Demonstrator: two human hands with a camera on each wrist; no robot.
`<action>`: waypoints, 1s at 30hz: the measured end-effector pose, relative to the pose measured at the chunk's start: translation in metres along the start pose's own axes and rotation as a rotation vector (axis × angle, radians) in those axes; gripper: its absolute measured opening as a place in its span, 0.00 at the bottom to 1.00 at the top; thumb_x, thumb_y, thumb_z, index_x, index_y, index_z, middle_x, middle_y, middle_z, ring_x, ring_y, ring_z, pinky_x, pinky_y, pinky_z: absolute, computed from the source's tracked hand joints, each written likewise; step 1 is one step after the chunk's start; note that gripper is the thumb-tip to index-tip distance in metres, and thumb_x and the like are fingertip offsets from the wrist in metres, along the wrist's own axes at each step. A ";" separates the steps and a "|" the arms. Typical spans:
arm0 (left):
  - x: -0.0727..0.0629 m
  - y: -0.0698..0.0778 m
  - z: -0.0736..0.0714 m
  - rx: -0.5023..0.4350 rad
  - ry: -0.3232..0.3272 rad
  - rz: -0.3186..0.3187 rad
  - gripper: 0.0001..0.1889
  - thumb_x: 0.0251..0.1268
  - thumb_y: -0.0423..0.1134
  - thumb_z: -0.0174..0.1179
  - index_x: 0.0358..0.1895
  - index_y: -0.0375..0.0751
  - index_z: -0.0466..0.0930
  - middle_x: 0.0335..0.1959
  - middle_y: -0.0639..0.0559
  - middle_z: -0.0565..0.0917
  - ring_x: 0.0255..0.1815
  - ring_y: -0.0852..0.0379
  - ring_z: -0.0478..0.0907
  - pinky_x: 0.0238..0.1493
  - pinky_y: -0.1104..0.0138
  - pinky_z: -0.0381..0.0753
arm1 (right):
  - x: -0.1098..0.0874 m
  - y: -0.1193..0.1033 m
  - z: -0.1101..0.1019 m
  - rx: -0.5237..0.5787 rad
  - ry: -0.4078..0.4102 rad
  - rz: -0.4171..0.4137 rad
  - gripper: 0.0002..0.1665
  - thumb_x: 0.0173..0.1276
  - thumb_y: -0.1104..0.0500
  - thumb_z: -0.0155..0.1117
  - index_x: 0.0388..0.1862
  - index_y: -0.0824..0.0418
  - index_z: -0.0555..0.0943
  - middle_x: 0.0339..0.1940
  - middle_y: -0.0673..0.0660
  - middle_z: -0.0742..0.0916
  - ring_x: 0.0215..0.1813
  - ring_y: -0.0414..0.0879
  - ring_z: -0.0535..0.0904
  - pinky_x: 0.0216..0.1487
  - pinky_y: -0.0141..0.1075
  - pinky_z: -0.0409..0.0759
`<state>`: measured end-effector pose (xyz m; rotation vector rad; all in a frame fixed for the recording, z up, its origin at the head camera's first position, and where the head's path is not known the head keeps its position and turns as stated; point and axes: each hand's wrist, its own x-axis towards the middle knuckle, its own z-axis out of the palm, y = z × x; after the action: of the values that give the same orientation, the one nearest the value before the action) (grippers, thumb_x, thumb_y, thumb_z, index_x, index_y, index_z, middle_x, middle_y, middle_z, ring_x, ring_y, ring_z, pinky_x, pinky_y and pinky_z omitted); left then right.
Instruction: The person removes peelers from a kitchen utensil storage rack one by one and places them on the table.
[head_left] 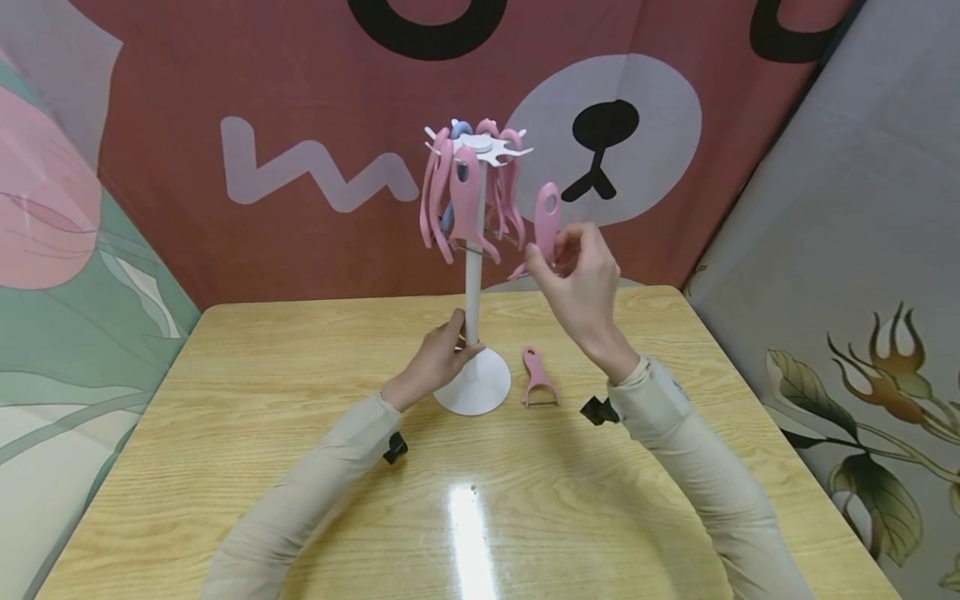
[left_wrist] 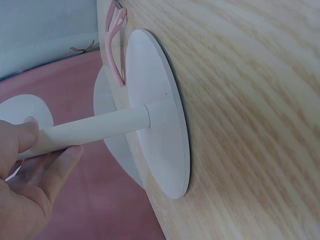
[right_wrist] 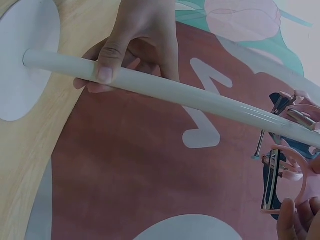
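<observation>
A white stand with a round base (head_left: 491, 392) and an upright pole (head_left: 472, 287) is on the table. My left hand (head_left: 435, 357) grips the pole low down, thumb and fingers around it in the left wrist view. Several pink peelers (head_left: 466, 200) and a blue one (head_left: 461, 129) hang from the hooked top (head_left: 480, 147). Right of them, my right hand (head_left: 588, 279) pinches another pink peeler (head_left: 547, 217) near its blade end, its holed handle pointing up. In the right wrist view its blade (right_wrist: 271, 180) shows beside the fingertips (right_wrist: 287, 217).
One more pink peeler (head_left: 536, 375) lies on the wooden table (head_left: 300, 367), just right of the base. Behind the table hangs a red printed cloth (head_left: 315, 75). A grey floral cloth (head_left: 847, 250) hangs along the right side.
</observation>
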<state>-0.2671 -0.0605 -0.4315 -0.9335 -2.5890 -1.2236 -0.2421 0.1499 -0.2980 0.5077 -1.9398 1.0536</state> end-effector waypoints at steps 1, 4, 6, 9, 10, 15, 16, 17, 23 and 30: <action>0.000 0.000 0.000 0.000 -0.001 -0.001 0.16 0.71 0.35 0.60 0.53 0.34 0.64 0.40 0.42 0.80 0.43 0.45 0.84 0.40 0.61 0.85 | 0.000 0.000 0.000 -0.001 0.001 0.004 0.18 0.63 0.56 0.70 0.37 0.67 0.73 0.29 0.58 0.78 0.27 0.45 0.75 0.27 0.31 0.72; 0.000 0.000 0.000 0.003 -0.003 -0.002 0.16 0.71 0.35 0.60 0.53 0.34 0.64 0.40 0.42 0.80 0.43 0.45 0.84 0.40 0.62 0.85 | -0.001 0.002 -0.001 -0.013 -0.003 0.004 0.18 0.63 0.56 0.70 0.37 0.67 0.72 0.28 0.58 0.78 0.26 0.45 0.74 0.27 0.30 0.71; 0.000 0.000 0.000 0.005 -0.005 -0.003 0.16 0.71 0.35 0.59 0.53 0.34 0.64 0.40 0.42 0.80 0.43 0.46 0.84 0.40 0.62 0.85 | -0.001 0.003 -0.001 -0.022 -0.007 0.006 0.18 0.62 0.56 0.70 0.37 0.67 0.72 0.28 0.58 0.78 0.26 0.45 0.74 0.27 0.30 0.71; 0.001 0.000 0.000 0.007 -0.011 -0.004 0.16 0.72 0.35 0.59 0.54 0.34 0.64 0.40 0.42 0.80 0.43 0.46 0.84 0.40 0.62 0.85 | -0.002 0.004 -0.002 -0.035 -0.013 0.009 0.18 0.62 0.56 0.70 0.37 0.67 0.72 0.28 0.58 0.78 0.27 0.45 0.74 0.27 0.30 0.71; 0.001 0.000 -0.001 0.008 -0.014 -0.008 0.16 0.72 0.36 0.59 0.54 0.34 0.64 0.40 0.43 0.80 0.43 0.46 0.84 0.40 0.62 0.85 | -0.002 0.004 -0.002 -0.038 -0.016 0.009 0.18 0.63 0.56 0.70 0.37 0.67 0.72 0.28 0.58 0.78 0.27 0.45 0.74 0.27 0.30 0.71; 0.000 0.001 -0.001 0.004 -0.020 -0.013 0.16 0.72 0.36 0.59 0.54 0.34 0.64 0.40 0.43 0.80 0.43 0.46 0.84 0.40 0.62 0.85 | -0.003 0.006 -0.004 -0.044 -0.032 0.012 0.18 0.63 0.57 0.70 0.38 0.67 0.73 0.28 0.58 0.78 0.27 0.46 0.75 0.27 0.28 0.72; 0.000 0.001 -0.001 0.003 -0.019 -0.011 0.16 0.72 0.36 0.59 0.54 0.34 0.64 0.41 0.43 0.80 0.43 0.46 0.84 0.40 0.62 0.85 | -0.003 0.006 -0.004 -0.043 -0.035 0.013 0.18 0.63 0.57 0.70 0.38 0.67 0.73 0.29 0.58 0.78 0.27 0.46 0.76 0.26 0.28 0.72; 0.000 0.000 -0.001 0.004 -0.019 -0.010 0.16 0.72 0.36 0.59 0.54 0.34 0.64 0.40 0.43 0.80 0.43 0.46 0.84 0.40 0.62 0.85 | -0.004 0.007 -0.004 -0.044 -0.038 0.013 0.18 0.63 0.57 0.71 0.38 0.67 0.73 0.29 0.58 0.78 0.27 0.46 0.76 0.26 0.27 0.72; 0.000 0.000 0.000 0.007 -0.017 -0.009 0.16 0.72 0.35 0.59 0.54 0.34 0.64 0.40 0.42 0.80 0.43 0.46 0.84 0.40 0.62 0.85 | -0.005 0.010 -0.005 -0.049 -0.045 0.016 0.18 0.63 0.57 0.71 0.39 0.67 0.73 0.29 0.58 0.79 0.27 0.46 0.77 0.26 0.25 0.73; 0.000 0.001 -0.001 0.000 -0.018 -0.013 0.16 0.72 0.36 0.58 0.54 0.34 0.64 0.40 0.42 0.80 0.43 0.46 0.84 0.40 0.62 0.85 | -0.007 0.012 -0.005 -0.079 -0.062 0.028 0.18 0.63 0.57 0.71 0.39 0.67 0.74 0.29 0.58 0.80 0.29 0.46 0.77 0.26 0.26 0.74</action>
<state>-0.2663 -0.0609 -0.4304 -0.9337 -2.6130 -1.2233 -0.2443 0.1609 -0.3080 0.4750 -2.0401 0.9848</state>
